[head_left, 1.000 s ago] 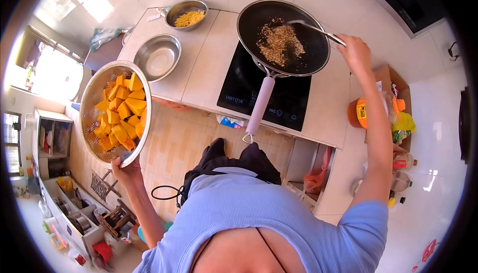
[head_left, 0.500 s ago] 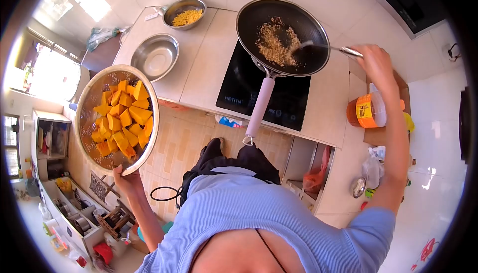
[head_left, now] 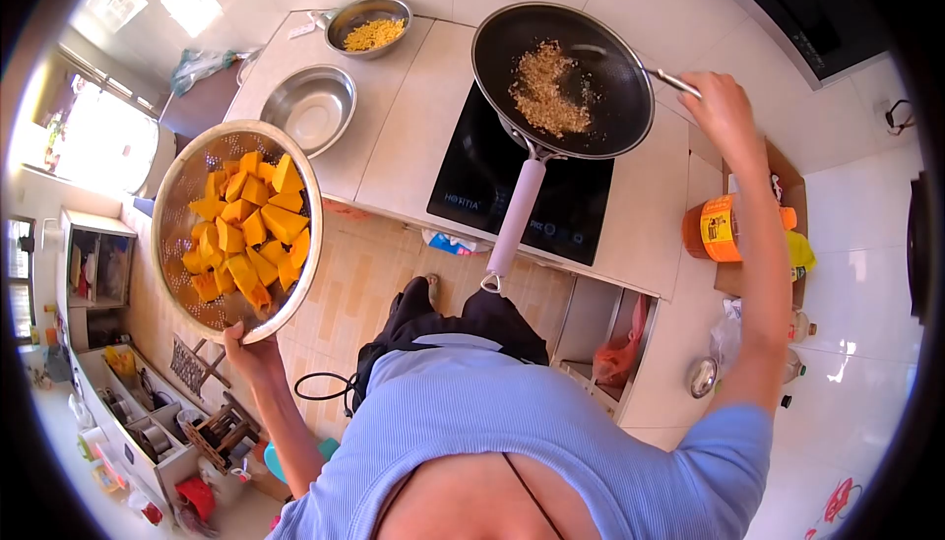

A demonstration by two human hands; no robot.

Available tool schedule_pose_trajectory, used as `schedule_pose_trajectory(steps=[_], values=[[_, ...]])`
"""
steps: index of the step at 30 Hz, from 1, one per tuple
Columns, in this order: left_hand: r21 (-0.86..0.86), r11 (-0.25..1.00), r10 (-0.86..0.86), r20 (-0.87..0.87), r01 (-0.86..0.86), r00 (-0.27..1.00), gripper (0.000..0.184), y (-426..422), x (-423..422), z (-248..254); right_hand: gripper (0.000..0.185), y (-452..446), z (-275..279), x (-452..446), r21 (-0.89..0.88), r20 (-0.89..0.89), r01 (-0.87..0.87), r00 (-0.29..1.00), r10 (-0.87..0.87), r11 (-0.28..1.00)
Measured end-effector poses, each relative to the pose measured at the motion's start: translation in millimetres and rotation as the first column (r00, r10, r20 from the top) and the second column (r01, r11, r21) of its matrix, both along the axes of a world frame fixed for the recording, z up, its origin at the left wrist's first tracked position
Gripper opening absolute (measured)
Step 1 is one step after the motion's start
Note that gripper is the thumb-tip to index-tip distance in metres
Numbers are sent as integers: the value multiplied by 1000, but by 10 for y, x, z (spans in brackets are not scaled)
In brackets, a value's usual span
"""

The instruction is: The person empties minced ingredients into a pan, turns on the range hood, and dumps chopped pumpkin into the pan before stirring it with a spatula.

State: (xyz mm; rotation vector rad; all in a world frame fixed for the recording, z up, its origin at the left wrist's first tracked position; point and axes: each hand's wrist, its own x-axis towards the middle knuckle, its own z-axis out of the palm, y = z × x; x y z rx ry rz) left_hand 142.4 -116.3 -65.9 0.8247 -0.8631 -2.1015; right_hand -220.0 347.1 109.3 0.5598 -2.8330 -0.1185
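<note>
My left hand (head_left: 254,353) grips the lower rim of a metal colander (head_left: 169,245), which is tilted and full of orange pumpkin chunks (head_left: 258,220). It hangs in the air left of the counter. My right hand (head_left: 722,112) is closed around the metal handle of a spatula (head_left: 677,83); its head is blurred inside the pan. That dark frying pan (head_left: 620,112) has a pale pink handle (head_left: 516,213) pointing toward me. Browned, crumbly minced food (head_left: 547,92) lies in the pan's middle.
Under the pan is a black induction cooktop (head_left: 551,215). A bare steel bowl (head_left: 311,107) and a bowl of yellow bits (head_left: 372,34) stand on the counter's left. Beside my right forearm lies a large oil bottle (head_left: 717,229). An open drawer (head_left: 591,328) is below the counter.
My right hand has shifted slightly left, and the spatula's head has moved up and away from the minced food toward the pan's far side. The colander stays nearly where it was.
</note>
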Motion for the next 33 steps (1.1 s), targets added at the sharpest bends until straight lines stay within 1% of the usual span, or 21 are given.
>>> schedule_pose_trajectory(steps=[2,5,8,11,12,15,18,21,22,24,27,28,29,30,31,33], values=[[4,1000,-8,-22,8,1000,52,-11,2,-35,12,5,-339,-319,11,-53,-5,999,5,1000],[10,1000,10,-24,-10,1000,52,-4,-15,-39,12,-314,-633,-284,-101,-111,-46,993,34,994],[1,1000,11,-33,-10,999,52,2,-13,-49,12,-480,-619,33,25,-89,-75,993,77,997],[12,1000,21,0,-21,1000,51,-29,13,-84,11,-384,-296,231,34,-55,-95,994,97,995],[15,1000,21,13,-21,1000,51,-45,9,-92,12,-388,-182,248,70,-49,-79,995,82,994],[-4,1000,-5,-13,5,1000,51,-57,-17,-91,15,-300,-409,-9,134,-227,-116,963,145,984],[34,999,2,-13,-2,1000,51,-90,-36,-121,18,-190,-835,-194,199,-285,-44,953,101,979],[15,1000,25,1,-25,1000,50,-78,-31,-122,16,-66,-970,12,159,-147,22,989,2,987],[6,1000,19,11,-19,1000,50,-79,-32,-107,16,-66,-842,193,114,-101,11,995,0,993],[-12,1000,6,30,-5,1000,50,-69,-30,-59,17,-122,-405,543,22,-7,-1,1000,2,1000],[-18,1000,-13,18,13,1000,32,-39,-89,34,21,-161,-344,549,-48,-42,0,999,-2,999],[3,1000,-30,5,30,1000,32,-57,-139,45,23,-172,-396,466,-90,-62,-32,998,26,995],[9,1000,-12,1,12,1000,33,-61,-237,62,25,-203,-497,269,-128,-83,-64,995,54,990],[14,1000,-18,1,18,1000,40,-76,-320,54,28,-220,-597,119,-163,-108,-97,991,80,982],[19,1000,-23,0,23,1000,49,-83,-386,55,30,-194,-705,4,-152,-89,-94,993,81,984],[9,997,-71,-15,71,997,50,-24,-475,151,33,-77,-864,-164,-130,-54,-94,995,88,987]])
